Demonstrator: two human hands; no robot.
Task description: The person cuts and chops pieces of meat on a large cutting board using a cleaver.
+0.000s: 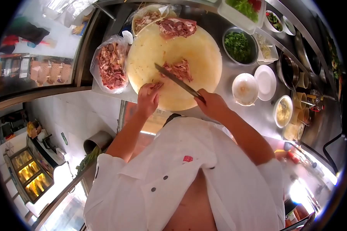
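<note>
My right hand (211,103) is closed round the handle of a knife (177,81), whose blade slants up and left across a round cutting board (204,50). Beside the blade lies a pile of sliced meat (181,70), partly behind it. At the board's lower left edge, the fingers of my left hand (147,99) are closed at a small piece of meat (156,85). A larger chunk of meat (177,27) rests at the board's far edge. Left of the board sits a clear plastic bag of meat (112,66).
Behind the board stands a bowl of chopped meat (147,20). To the right are a metal bowl of chopped greens (239,46), a white bowl (244,88), a white plate (265,82) and a bowl of yellowish food (283,111). A tub of lettuce (243,11) stands at the back right.
</note>
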